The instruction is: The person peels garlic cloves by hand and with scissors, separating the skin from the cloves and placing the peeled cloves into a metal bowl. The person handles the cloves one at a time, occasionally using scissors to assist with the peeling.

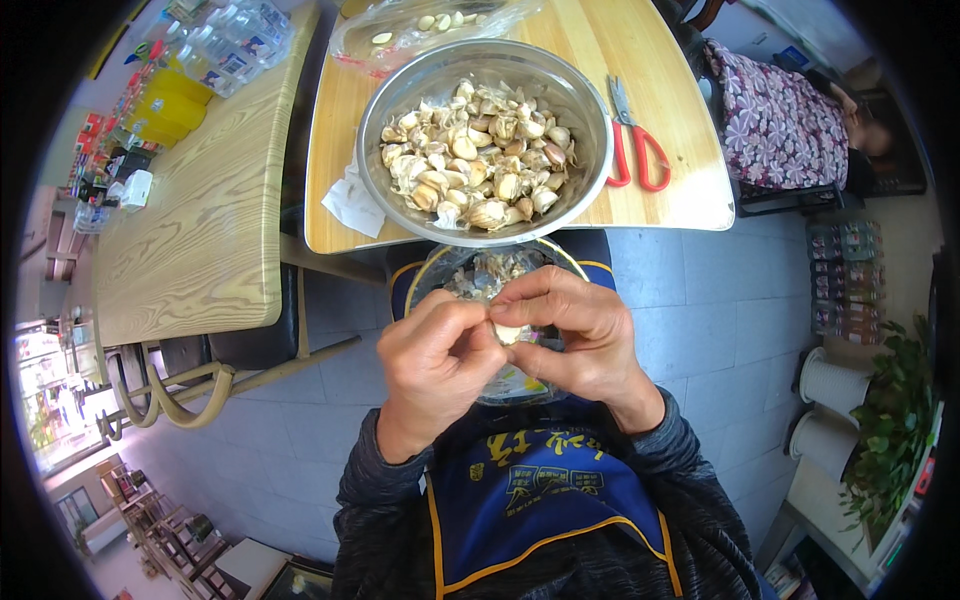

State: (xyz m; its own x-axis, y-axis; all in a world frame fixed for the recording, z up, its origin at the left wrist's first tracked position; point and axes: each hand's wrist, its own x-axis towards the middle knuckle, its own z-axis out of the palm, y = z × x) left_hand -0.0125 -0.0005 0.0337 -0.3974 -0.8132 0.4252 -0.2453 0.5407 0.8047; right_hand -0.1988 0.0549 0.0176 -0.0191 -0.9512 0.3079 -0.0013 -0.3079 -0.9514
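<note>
Between my two hands, over a lined bin, is a pale garlic clove (508,332). My left hand (439,364) pinches its left side with curled fingers. My right hand (577,337) has thumb and fingers on its upper and right sides. Below them the bin (420,289) has a clear plastic liner and papery skins inside. A large steel bowl (369,161) full of unpeeled garlic cloves (480,154) stands at the near edge of the wooden table (667,45). Beyond it, peeled cloves (446,21) lie on a clear plastic bag (352,37).
Scissors with red handles (641,154) lie right of the bowl, and a white tissue (355,204) lies left of it. A second table (202,195) with bottles (229,52) stands at the left. A person in a floral garment (780,112) is at the upper right.
</note>
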